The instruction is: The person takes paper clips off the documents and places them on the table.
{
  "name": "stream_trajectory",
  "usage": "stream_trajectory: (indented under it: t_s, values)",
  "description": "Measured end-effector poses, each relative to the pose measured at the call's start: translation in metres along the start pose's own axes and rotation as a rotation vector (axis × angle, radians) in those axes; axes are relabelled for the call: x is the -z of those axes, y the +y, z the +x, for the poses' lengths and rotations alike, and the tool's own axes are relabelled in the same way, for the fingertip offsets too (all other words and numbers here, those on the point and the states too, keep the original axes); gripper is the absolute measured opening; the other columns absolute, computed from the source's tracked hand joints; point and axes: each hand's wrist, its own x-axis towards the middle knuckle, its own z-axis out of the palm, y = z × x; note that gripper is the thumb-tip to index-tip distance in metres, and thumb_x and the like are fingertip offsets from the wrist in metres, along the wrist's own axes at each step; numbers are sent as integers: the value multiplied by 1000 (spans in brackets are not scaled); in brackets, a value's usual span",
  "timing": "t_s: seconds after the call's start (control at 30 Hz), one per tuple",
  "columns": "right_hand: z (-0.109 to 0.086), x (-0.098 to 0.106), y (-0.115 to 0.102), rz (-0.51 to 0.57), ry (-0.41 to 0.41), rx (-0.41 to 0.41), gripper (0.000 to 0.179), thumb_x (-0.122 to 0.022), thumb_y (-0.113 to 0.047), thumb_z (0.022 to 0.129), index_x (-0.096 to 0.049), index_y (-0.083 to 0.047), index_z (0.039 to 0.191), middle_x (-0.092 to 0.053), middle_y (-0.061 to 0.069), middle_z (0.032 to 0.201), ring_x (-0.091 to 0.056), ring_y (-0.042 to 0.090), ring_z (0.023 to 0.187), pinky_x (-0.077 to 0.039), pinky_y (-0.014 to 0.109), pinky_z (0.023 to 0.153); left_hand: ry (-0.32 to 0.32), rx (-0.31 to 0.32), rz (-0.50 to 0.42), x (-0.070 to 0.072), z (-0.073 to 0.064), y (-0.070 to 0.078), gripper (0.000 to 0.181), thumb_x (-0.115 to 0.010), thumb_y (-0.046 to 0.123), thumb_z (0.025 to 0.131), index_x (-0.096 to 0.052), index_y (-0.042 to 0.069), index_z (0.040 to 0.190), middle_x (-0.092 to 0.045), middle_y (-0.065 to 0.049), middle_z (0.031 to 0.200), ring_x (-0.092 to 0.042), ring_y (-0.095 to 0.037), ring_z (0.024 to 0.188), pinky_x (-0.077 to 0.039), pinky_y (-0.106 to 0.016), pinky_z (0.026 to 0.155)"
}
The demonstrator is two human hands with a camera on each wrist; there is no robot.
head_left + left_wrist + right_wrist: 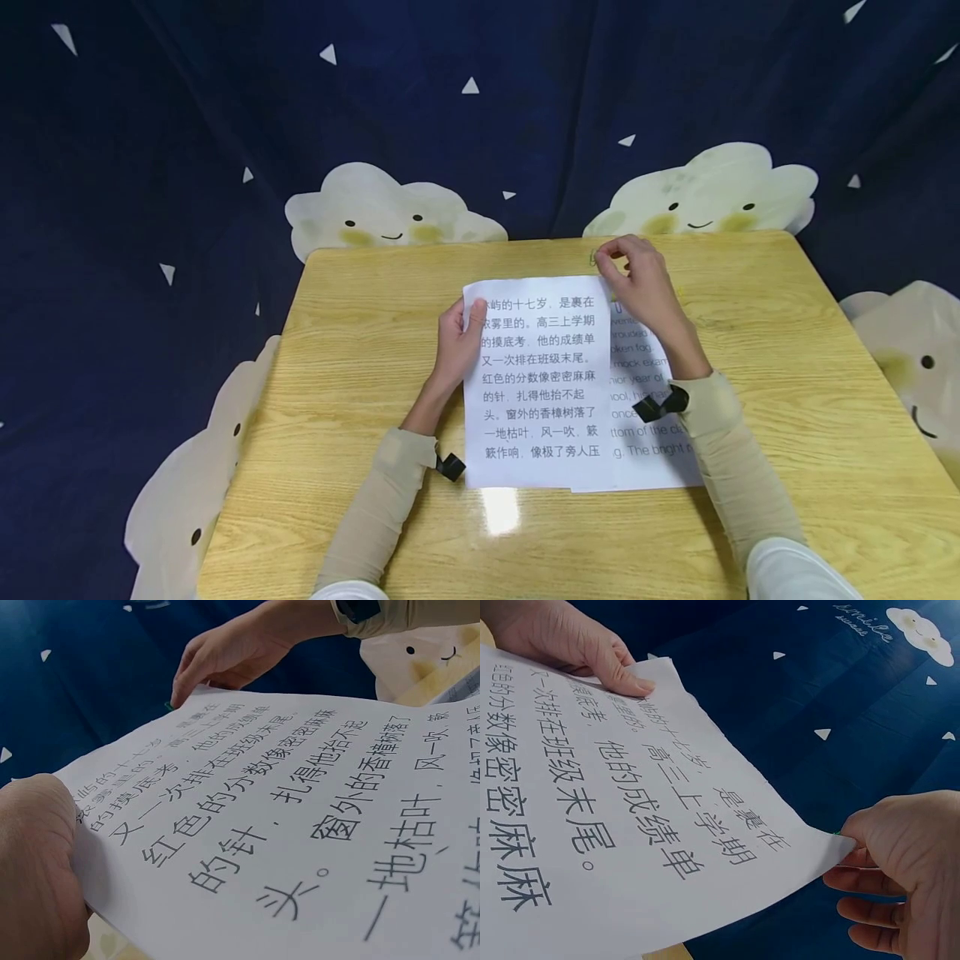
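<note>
My left hand [459, 337] grips the left edge of a white sheet with printed Chinese text [536, 383], thumb on top. In the left wrist view that sheet [225, 817] slopes up off the table. My right hand [641, 279] pinches a small green paper clip [592, 257] between thumb and index finger, just beyond the sheet's top right corner. In the right wrist view, those fingertips are right at the corner of the sheet [652, 825], largely hiding the clip. A second sheet with English text [645, 462] lies partly under the first, with a purple paper clip [618, 307] at its top.
The light wooden table [360, 333] has rounded far corners. Behind it hangs a dark blue curtain [525, 133] with clouds and white triangles. Something small and yellow [679, 292] shows beside my right wrist. Black straps [660, 405] sit on both wrists.
</note>
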Motion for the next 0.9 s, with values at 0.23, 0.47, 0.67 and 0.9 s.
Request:
stream_trajectory:
  t_s: [0.23,0.47,0.67,0.9]
  values:
    - [-1,4,1,-14,1,-6,20,-59,-21,98,-67,-2,99,-65,13,101,-55,26,98,-38,35,75,11,6,1,0,0,-2,29,-46,17,104,-63,-2,118,-71,-21,84,-69,-30,60,-56,-37,50]
    - [-1,8,5,-14,4,-28,20,-58,-20,98,-67,-2,99,-65,14,102,-55,26,98,-39,39,75,6,3,7,0,4,-18,32,-47,28,104,-64,5,118,-73,-15,83,-69,-31,61,-57,-39,51]
    - [0,9,5,-20,-3,-42,21,-58,-21,99,-67,-2,100,-65,14,102,-55,27,98,-37,35,75,3,24,-2,2,7,-25,32,-47,27,104,-64,5,119,-72,-15,84,-69,-28,60,-56,-37,49]
    - [-2,9,6,-24,-9,-45,21,-58,-21,98,-67,-2,100,-65,14,102,-54,27,98,-37,34,75,-3,30,0,0,-1,-2,28,-46,17,104,-63,-1,117,-71,-21,83,-68,-33,60,-56,-36,49]
